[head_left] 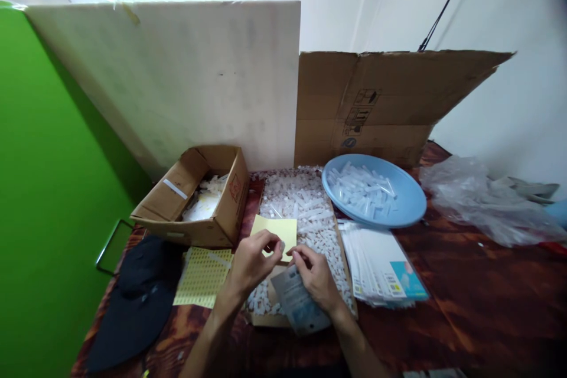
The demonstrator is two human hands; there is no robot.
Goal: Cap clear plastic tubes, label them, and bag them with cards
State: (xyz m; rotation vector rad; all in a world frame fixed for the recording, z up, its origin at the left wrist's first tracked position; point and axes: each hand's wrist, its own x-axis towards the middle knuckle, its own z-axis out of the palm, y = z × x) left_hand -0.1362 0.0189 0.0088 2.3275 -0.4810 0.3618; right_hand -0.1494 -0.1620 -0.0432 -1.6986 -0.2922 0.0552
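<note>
Right forearm point(354, 339) lower centre; right hand point(316, 277) clamped on packet point(297, 304); left hand point(254, 260) pinched together, on what I can't tell; slack grip might drop packet.

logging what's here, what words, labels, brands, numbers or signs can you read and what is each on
Cardboard panel: boxed handling signs, one with paired arrows; blue round mark unreadable.
Open carton: red mark, unreadable.
Yellow label sheet: repeated marks, too small.
White packs: print blurred.
Packet by the right hand: print too blurred.
No word, brand or number is legible.
</note>
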